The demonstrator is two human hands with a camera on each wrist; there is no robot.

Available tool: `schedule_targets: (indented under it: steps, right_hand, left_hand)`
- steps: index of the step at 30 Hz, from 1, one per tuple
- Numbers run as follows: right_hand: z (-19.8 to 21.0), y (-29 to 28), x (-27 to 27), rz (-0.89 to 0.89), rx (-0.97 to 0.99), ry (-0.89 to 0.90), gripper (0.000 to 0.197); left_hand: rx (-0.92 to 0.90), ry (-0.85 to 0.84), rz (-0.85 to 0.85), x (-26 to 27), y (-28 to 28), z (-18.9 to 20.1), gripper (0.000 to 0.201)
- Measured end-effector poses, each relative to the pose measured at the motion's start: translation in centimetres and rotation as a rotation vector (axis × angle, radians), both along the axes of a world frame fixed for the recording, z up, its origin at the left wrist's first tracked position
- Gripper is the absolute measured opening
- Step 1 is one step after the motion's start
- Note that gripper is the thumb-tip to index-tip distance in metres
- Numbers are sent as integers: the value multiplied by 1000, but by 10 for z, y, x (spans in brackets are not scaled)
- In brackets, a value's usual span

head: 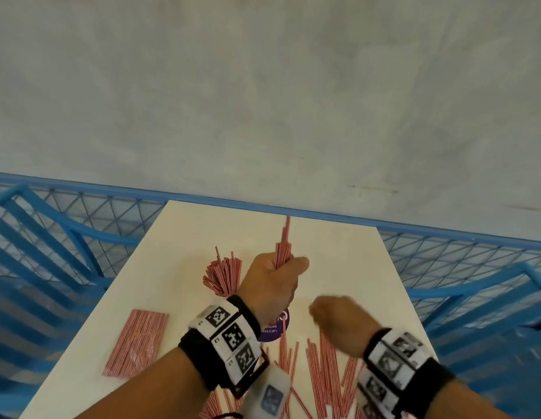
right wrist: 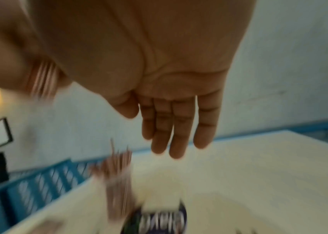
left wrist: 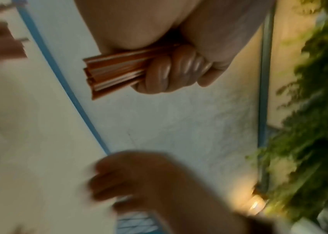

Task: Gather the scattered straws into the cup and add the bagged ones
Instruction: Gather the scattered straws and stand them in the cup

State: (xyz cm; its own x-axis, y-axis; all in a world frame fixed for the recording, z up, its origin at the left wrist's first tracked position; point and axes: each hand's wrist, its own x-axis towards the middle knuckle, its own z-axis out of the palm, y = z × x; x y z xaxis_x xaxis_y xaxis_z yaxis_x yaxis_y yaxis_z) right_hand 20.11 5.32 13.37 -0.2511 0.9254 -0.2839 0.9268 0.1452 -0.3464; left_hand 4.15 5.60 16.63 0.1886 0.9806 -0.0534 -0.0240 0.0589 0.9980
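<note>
My left hand is raised over the middle of the white table and grips a bundle of red-and-white striped straws upright; its curled fingers wrap the bundle. Left of it stands the cup of straws, fanned out at the top. The flat bag of straws lies near the table's left edge. Loose straws are scattered at the near edge. My right hand hovers above them, blurred, with straight fingers and nothing in it.
A purple round label lies on the table under my left wrist. Blue metal railings and mesh run along both sides and behind the table. A grey floor lies beyond. Green foliage shows in the left wrist view.
</note>
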Motion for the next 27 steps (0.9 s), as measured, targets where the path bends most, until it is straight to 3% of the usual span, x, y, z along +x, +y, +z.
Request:
schedule_targets:
  steps: [3, 6, 8, 11, 15, 19, 21, 23, 27]
  right_hand:
    - [55, 14, 10, -195, 369, 434, 32]
    - [107, 8, -6, -103, 477, 698, 35]
    - [106, 1, -20, -66, 342, 687, 46]
    - [70, -5, -40, 24, 136, 522, 49]
    - [72, -1, -35, -26, 186, 570, 52]
    - [85, 7, -15, -135, 289, 714, 33]
    - [72, 11, -5, -170, 314, 628, 27]
    - [48, 8, 0, -116, 221, 381, 31]
    - [2, -15, -11, 238, -126, -123, 35]
  left_hand:
    - [84, 350, -96, -7, -3, -23, 38]
    - [97, 473, -167, -7, -5, -32, 41]
    - [153, 497, -184, -1, -4, -32, 42]
    - [205, 484, -189, 10, -2, -28, 27]
    - [222, 459, -189, 2, -1, -35, 34]
    - [204, 486, -138, -2, 2, -31, 41]
    - [186, 365, -98, -2, 3, -22, 42]
    - [120, 178, -42, -2, 4, -11, 42]
    - [12, -229, 43, 1, 6, 14, 48]
